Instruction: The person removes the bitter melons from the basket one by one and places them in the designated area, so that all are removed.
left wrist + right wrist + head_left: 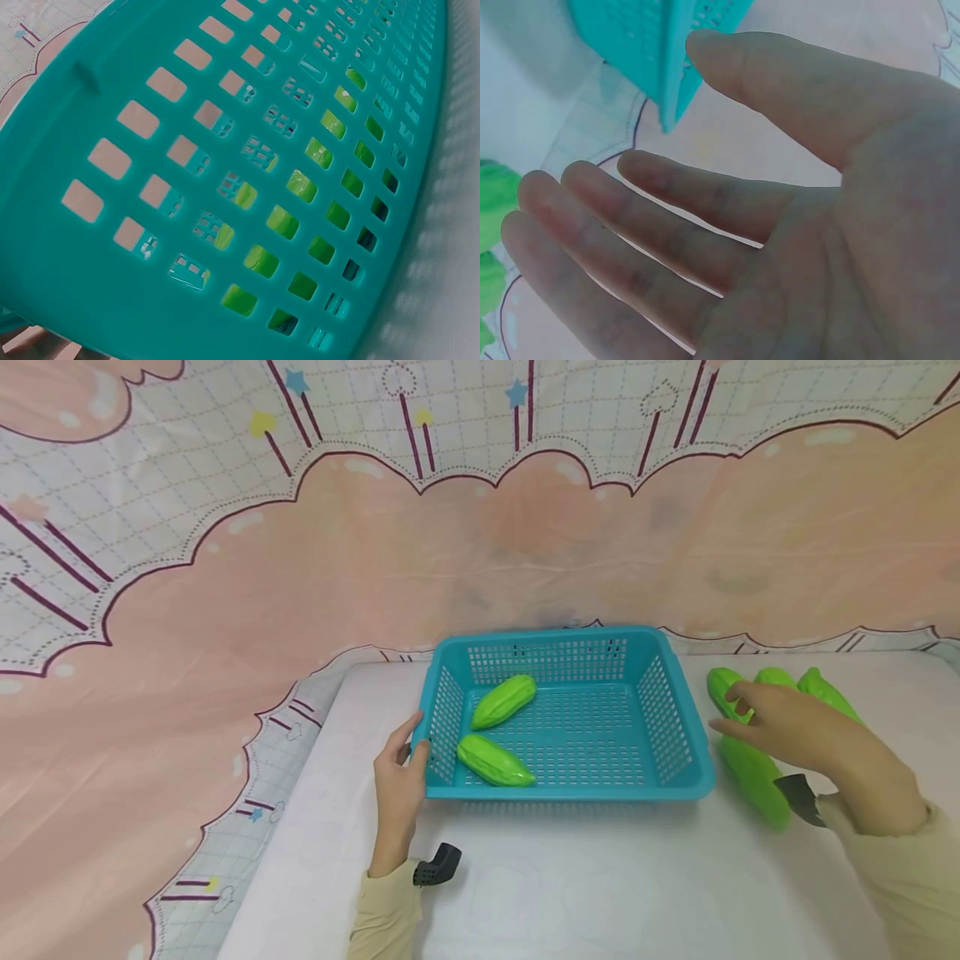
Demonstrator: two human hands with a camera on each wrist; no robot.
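Note:
A blue-green plastic basket (562, 792) with perforated walls stands on the white table. My left hand (400, 783) grips its left rim, fingers at the outer side and thumb near the front corner. Inside, toward that hand, lie two bright green ridged gourds, one farther back (504, 702) and one at the front (495, 761). My right hand (787, 722) hovers right of the basket over more gourds. In the right wrist view its fingers are spread, with nothing in the palm. A long gourd (756, 781) lies beneath it, partly hidden.
Behind the right hand more green gourds show, among them one at the back right (828, 692). A patterned pink and white cloth (360, 577) hangs behind the white table (570, 885) and runs down its left side.

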